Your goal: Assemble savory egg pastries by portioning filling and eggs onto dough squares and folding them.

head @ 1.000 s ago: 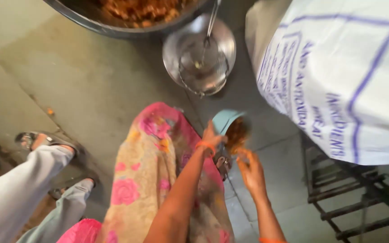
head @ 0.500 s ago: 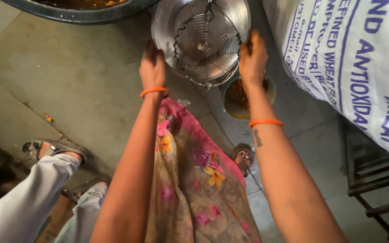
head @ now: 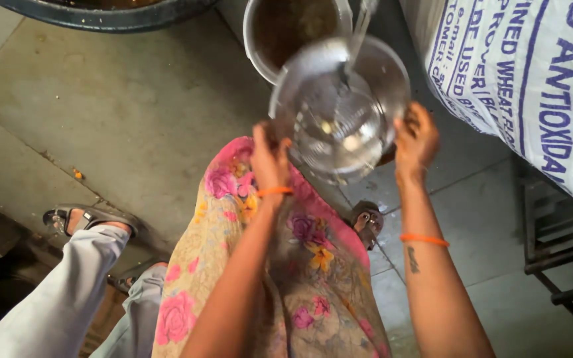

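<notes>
We see a silvery steel vessel (head: 343, 113); orange bands (head: 424, 239) ring both wrists; the garment (head: 313, 265) is beige with pink flowers. The sack (head: 532, 79) is white with blue print; the floor (head: 121, 106) is grey.

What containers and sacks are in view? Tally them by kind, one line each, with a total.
Steel bowl, lifted between the left hand and right hand: 1
Round pot with brown contents beyond it: 1
Large dark basin at the top edge: 1
White printed sack: 1
Total: 4
</notes>
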